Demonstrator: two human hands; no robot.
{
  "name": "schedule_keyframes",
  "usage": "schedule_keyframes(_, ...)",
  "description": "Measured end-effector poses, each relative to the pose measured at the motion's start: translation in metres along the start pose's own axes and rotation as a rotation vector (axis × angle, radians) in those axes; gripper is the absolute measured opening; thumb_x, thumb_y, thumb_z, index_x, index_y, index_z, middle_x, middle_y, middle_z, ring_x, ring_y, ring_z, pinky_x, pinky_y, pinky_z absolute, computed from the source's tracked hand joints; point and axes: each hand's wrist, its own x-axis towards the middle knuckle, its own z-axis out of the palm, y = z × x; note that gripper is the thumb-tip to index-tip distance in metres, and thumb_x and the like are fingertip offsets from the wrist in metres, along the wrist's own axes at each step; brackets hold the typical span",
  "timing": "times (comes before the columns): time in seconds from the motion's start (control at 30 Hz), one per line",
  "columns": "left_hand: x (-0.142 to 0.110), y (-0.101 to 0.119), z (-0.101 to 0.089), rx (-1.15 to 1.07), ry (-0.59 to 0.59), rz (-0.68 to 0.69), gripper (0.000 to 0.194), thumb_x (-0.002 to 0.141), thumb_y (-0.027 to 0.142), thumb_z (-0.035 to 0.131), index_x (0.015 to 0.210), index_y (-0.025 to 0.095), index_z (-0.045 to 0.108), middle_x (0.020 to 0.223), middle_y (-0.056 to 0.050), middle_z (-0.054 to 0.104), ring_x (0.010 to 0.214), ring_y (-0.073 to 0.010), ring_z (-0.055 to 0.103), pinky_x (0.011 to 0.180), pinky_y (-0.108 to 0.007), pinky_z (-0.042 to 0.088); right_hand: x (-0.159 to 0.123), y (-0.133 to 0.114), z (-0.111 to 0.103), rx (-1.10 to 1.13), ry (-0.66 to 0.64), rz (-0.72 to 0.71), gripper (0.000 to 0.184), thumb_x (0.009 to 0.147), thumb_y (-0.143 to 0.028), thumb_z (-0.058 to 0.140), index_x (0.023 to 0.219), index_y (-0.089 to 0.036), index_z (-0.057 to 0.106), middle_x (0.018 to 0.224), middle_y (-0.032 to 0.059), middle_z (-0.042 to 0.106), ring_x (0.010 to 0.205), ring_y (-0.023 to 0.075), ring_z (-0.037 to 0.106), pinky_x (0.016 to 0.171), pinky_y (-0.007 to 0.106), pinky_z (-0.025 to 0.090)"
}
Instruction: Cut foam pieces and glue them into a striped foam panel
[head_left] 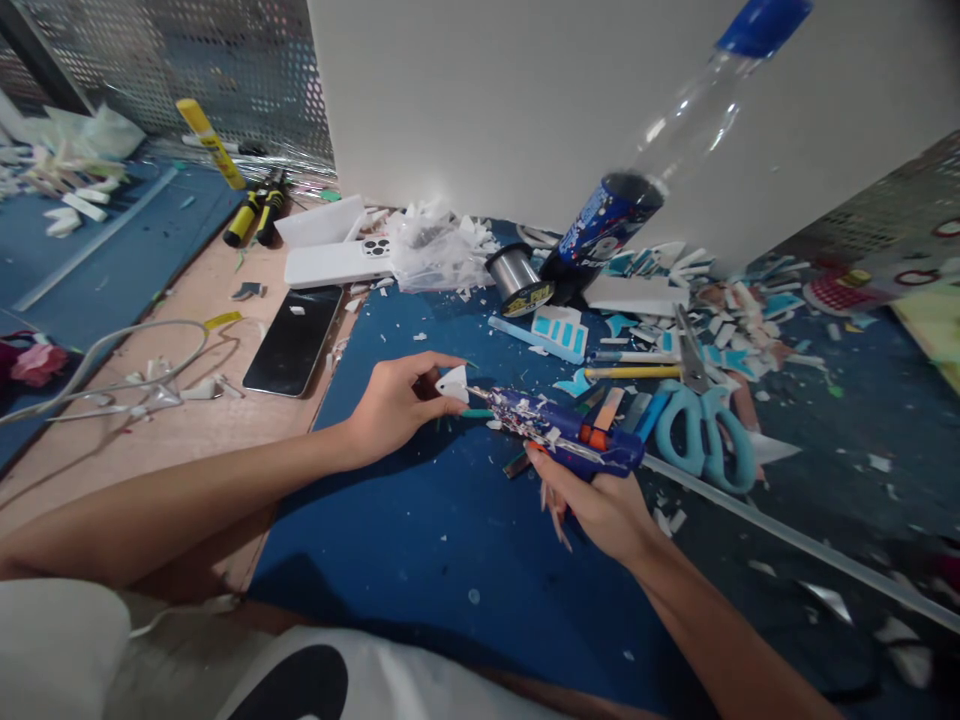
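Between the thumb and fingers of my left hand [401, 405] is a small white foam piece [453, 384] with a dark dot on it. My right hand [600, 505] is wrapped round the handle of a blue glue gun [574, 432], its front crusted with glue and scraps. The gun's nozzle points left, right at the white piece; whether they touch I cannot tell. A thin green strip [478, 413] lies just below the nozzle. Both hands are above the blue mat [420, 560].
Right of the gun lie scissors [701, 430] and a long glue stick [795, 540]. Behind stand a cola bottle [607, 225] and a spool of line [519, 278], among heaped foam scraps. A phone [294, 340], yellow-black pliers [256, 208] and a cable [97, 350] lie left.
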Motion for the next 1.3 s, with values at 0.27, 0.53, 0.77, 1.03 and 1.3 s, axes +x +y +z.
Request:
schedule_keyframes(0.27, 0.0012, -0.0001, 0.0004, -0.023, 0.002, -0.015, 0.035, 0.067, 0.029, 0.078, 0.099, 0.016, 0.069, 0.061, 0.003, 0.052, 0.054, -0.0082, 0.045, 0.047, -0.019, 0.036, -0.0006, 0.0014, -0.0011, -0.026, 0.009, -0.003, 0.045, 0.077, -0.045, 0.057, 0.041, -0.023, 0.041, 0.037, 0.0009, 0.048, 0.039, 0.0167, 0.054, 0.043, 0.030, 0.048)
schedule_keyframes(0.53, 0.0002, -0.0001, -0.0002, 0.003, -0.002, -0.003, 0.035, 0.067, 0.024, 0.078, 0.099, 0.016, 0.068, 0.060, 0.004, 0.052, 0.053, -0.0071, 0.046, 0.050, -0.019, 0.037, -0.0001, 0.0015, -0.0008, -0.032, 0.008, -0.018, 0.043, 0.078, -0.043, 0.056, 0.042, -0.023, 0.042, 0.038, 0.0009, 0.049, 0.040, 0.0168, 0.055, 0.044, 0.029, 0.048)
schedule_keyframes(0.77, 0.0003, -0.0006, 0.0000, -0.012, -0.013, 0.002, 0.034, 0.068, 0.024, 0.077, 0.100, 0.015, 0.067, 0.060, 0.006, 0.049, 0.052, -0.0064, 0.046, 0.049, -0.018, 0.037, -0.0016, 0.0050, -0.0016, -0.019, -0.005, -0.016, 0.042, 0.079, -0.041, 0.056, 0.044, -0.022, 0.043, 0.038, -0.0002, 0.049, 0.038, 0.0156, 0.054, 0.041, 0.027, 0.046)
schedule_keyframes(1.03, 0.0001, 0.0021, 0.0001, 0.001, -0.014, -0.006, 0.034, 0.067, 0.020, 0.078, 0.099, 0.015, 0.068, 0.060, 0.006, 0.048, 0.052, -0.0059, 0.044, 0.048, -0.018, 0.035, -0.0015, 0.0044, -0.0021, -0.022, -0.011, -0.030, 0.041, 0.081, -0.039, 0.054, 0.045, -0.022, 0.044, 0.038, -0.0008, 0.048, 0.039, 0.0163, 0.056, 0.043, 0.028, 0.047)
schedule_keyframes(1.3, 0.0004, -0.0003, -0.0005, -0.010, -0.012, -0.010, 0.034, 0.067, 0.021, 0.078, 0.099, 0.016, 0.068, 0.060, 0.006, 0.049, 0.052, -0.0057, 0.045, 0.049, -0.018, 0.036, -0.0008, 0.0030, -0.0011, -0.027, 0.000, -0.050, 0.040, 0.081, -0.038, 0.054, 0.046, -0.022, 0.043, 0.039, -0.0009, 0.049, 0.039, 0.0156, 0.055, 0.041, 0.027, 0.046)
